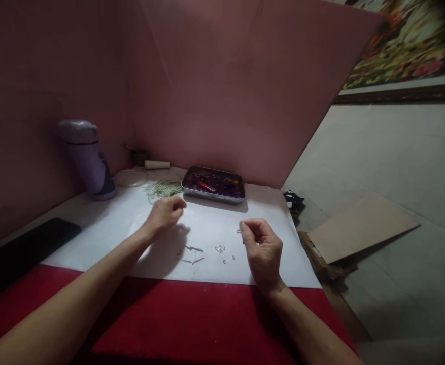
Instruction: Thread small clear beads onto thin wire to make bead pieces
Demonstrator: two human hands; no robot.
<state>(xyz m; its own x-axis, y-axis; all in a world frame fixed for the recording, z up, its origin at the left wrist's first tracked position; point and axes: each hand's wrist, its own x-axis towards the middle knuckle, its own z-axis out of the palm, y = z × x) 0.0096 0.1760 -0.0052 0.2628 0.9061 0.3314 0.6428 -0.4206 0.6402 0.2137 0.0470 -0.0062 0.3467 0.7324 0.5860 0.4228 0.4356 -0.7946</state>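
Note:
My left hand (164,213) hovers over the white paper sheet (214,223), its fingers curled together in a pinch near a tuft of pale green threads (163,189). My right hand (262,248) is also curled, thumb and forefinger pinched on a tiny thing I cannot make out. Between my hands lie small clear beads (219,249) and short thin wire pieces (192,249) on the paper. A metal tray (213,184) of purple beads with a red item sits at the far edge.
A lilac flask (88,158) stands at the back left, with a white spool (157,164) near the pink wall. A dark phone (28,243) lies at the left. Red cloth (192,319) covers the near table. Cardboard (359,228) lies on the floor to the right.

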